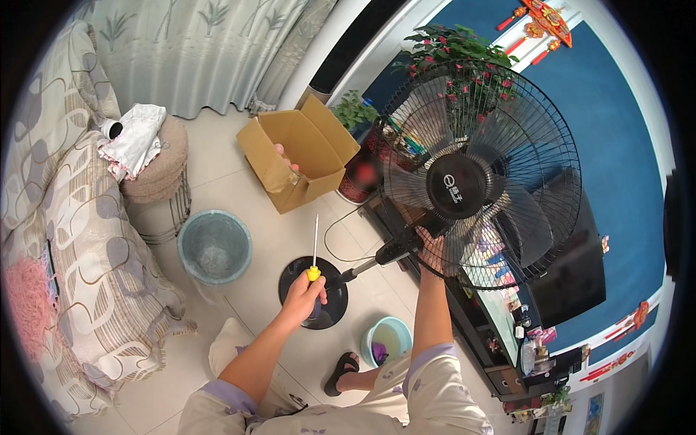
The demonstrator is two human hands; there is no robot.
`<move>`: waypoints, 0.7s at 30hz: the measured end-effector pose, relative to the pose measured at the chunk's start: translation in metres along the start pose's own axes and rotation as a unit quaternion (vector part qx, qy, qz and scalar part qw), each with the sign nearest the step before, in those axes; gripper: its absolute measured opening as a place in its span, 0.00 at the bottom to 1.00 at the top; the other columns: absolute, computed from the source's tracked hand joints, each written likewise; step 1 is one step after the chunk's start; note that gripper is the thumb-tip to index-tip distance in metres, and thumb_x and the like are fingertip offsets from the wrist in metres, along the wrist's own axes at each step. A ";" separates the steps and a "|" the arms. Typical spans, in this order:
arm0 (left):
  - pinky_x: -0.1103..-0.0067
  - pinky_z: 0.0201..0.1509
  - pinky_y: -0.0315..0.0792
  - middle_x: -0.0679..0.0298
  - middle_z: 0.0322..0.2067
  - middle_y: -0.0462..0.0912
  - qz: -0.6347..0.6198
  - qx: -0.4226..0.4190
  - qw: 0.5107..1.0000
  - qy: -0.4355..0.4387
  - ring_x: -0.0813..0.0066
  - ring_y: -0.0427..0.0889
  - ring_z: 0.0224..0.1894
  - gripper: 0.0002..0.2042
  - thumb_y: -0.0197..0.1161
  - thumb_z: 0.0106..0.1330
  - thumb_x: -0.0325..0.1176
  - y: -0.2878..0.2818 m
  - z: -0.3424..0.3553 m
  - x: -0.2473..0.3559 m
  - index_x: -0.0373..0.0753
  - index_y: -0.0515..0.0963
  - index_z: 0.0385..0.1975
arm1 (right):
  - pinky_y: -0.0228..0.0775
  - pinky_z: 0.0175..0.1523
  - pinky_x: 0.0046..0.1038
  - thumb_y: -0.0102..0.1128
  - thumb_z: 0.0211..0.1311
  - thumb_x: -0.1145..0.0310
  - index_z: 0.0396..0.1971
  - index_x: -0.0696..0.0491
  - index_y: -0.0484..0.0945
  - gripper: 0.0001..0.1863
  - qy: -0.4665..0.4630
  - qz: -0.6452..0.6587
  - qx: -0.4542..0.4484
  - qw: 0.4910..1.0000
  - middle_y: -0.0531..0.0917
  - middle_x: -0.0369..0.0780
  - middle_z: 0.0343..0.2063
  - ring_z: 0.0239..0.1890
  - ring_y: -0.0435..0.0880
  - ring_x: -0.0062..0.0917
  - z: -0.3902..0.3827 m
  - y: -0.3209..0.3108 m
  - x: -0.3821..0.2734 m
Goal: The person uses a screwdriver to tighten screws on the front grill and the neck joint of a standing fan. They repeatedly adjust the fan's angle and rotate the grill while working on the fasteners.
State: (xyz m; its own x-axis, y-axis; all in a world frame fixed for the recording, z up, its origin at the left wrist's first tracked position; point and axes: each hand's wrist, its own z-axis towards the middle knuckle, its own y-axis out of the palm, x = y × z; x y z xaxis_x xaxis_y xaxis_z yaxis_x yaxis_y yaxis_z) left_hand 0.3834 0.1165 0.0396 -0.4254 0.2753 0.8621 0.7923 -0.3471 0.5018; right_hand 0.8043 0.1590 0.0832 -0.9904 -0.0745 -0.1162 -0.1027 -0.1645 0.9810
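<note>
My left hand (pixel 303 299) is closed around a screwdriver (pixel 315 272); its yellow collar shows above the fist and its thin metal shaft points up, away from me. To the right stands a black pedestal fan (pixel 455 185) with a round wire cage and dark see-through blades. My right hand (pixel 432 251) grips the fan by its neck, just below the hub, with some fingers hidden behind the cage and housing. From there the pole slants down left to a round black base (pixel 335 308) on the floor, partly behind my left hand.
An open cardboard box (pixel 264 163) holds some pinkish round things. Left of the base are a blue-grey bin (pixel 181 250) and a stool (pixel 154 177) with cloth on it. A light-blue bucket (pixel 407 335) stands near my foot. A patterned sofa (pixel 94 239) lies left, a television (pixel 580 272) right.
</note>
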 end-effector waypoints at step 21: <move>0.83 0.37 0.67 0.64 0.27 0.77 0.007 -0.075 0.996 0.052 0.81 0.74 0.32 0.10 0.46 0.68 0.36 0.019 -0.005 -0.024 0.35 0.67 0.35 | 0.66 0.51 0.25 0.57 0.55 0.74 0.47 0.57 0.67 0.18 0.053 -0.721 0.181 0.667 0.76 0.39 0.41 0.43 0.75 0.22 -0.149 0.037 0.267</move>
State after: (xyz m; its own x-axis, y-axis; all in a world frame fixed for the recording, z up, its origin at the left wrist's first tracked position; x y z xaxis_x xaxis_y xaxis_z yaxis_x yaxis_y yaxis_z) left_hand 0.4064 0.0984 0.0284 -0.4636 0.1779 0.8680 0.7282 -0.4816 0.4876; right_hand 0.5501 -0.0135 0.0650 0.1713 -0.1673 -0.9709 -0.9760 0.1057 -0.1904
